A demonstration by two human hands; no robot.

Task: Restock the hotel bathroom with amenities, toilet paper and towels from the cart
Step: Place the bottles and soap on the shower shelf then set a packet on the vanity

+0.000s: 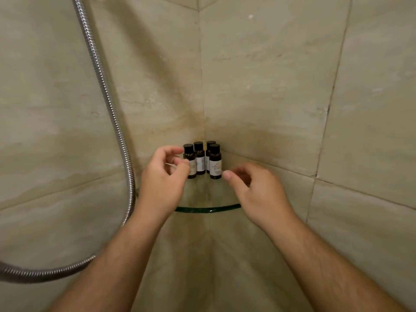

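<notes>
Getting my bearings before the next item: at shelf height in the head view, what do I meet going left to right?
In order: shower hose → left hand → four dark bottles → right hand.

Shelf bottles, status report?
Four bottles upright in glass shelf corner. Left hand at front-left bottle, grip unclear. Right hand open, thumb beside front-right bottle. Nothing blocking.

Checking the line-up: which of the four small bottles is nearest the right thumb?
The front-right bottle on the glass shelf: the right hand's thumb tip is beside its base; the other three stand left or behind.
</notes>
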